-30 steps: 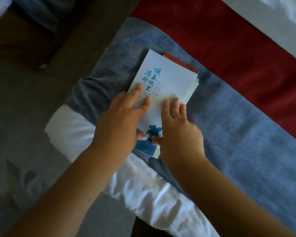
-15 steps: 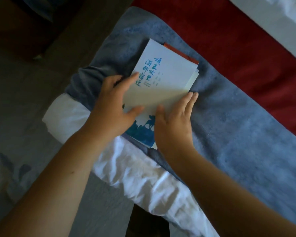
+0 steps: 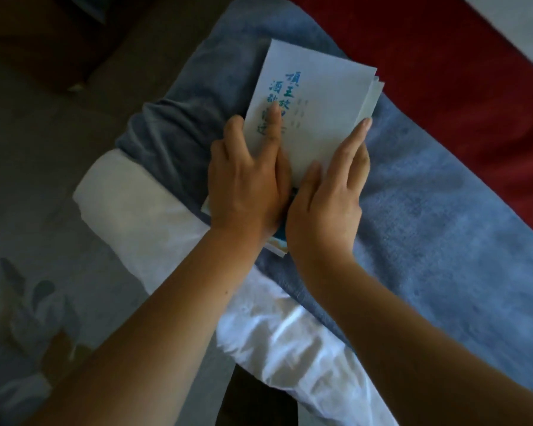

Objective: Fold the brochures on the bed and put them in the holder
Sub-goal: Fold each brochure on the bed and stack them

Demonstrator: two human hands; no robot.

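A white folded brochure [image 3: 320, 96] with blue Chinese lettering lies on a blue blanket [image 3: 428, 216] at the corner of the bed. Several layered paper edges show at its right side. My left hand [image 3: 246, 182] lies flat on the brochure's lower left part, fingers spread and pressing down. Along the brochure's right edge rests my right hand [image 3: 330, 198], fingers straight and together, its thumb touching the paper. Both hands hide the brochure's lower half; only a small blue printed corner shows under my left wrist. No holder is in view.
A red bed runner [image 3: 443, 56] crosses the bed behind the blanket. White sheet [image 3: 154, 216] wraps the mattress corner below the blanket. To the left is grey patterned carpet [image 3: 28, 179], with dark furniture at the top left.
Both hands slid up the brochure, flattening its raised panel. The red edge behind the brochure is now covered. The right hand moved along the right edge.
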